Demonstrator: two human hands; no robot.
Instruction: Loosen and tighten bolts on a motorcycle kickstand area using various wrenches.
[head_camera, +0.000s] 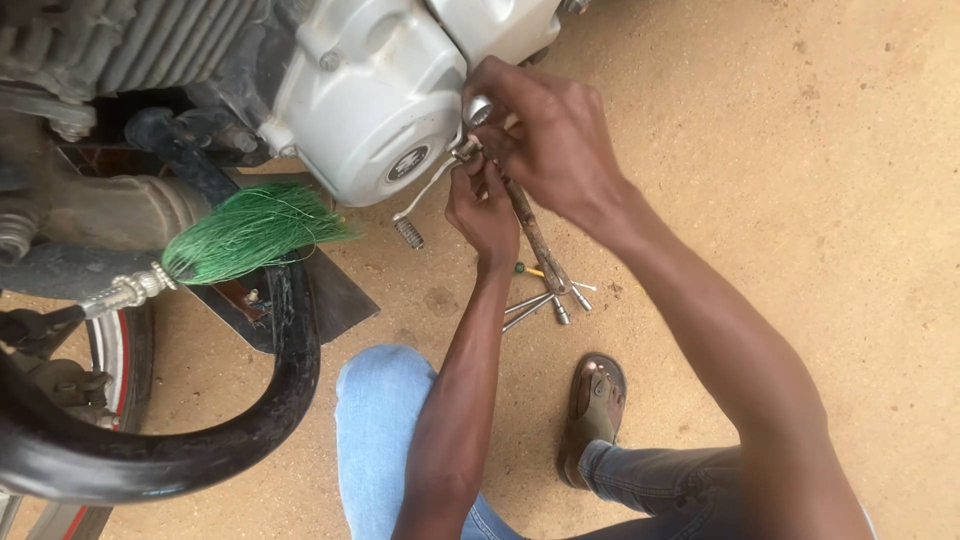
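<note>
Left hand (487, 205): my fingers are curled and pinched on the top end of the long rusty wrench (530, 232), right where it meets the lever's clamp.
Right hand (545, 135): fingers bent and pressed together round the shiny socket (478, 109) at the shaft, thumb tucked under; it touches my left hand.
Gear lever (425, 193): a bent chrome arm coming off the grey engine cover (360, 95), its ribbed foot peg low and left, just above the sand.
Step in hand: I judge I am working the bolt at the lever's clamp, tool seated, both hands steadying it.
Next move: it calls for holding the socket square on the bolt while the wrench turns, so it does not slip.
Spare tools (545, 295): several sockets and rods lie on the sandy ground (800, 250), near my sandalled foot (597, 400).
Nearby: green tassel (245, 232) and black crash bar (290, 390), left.
</note>
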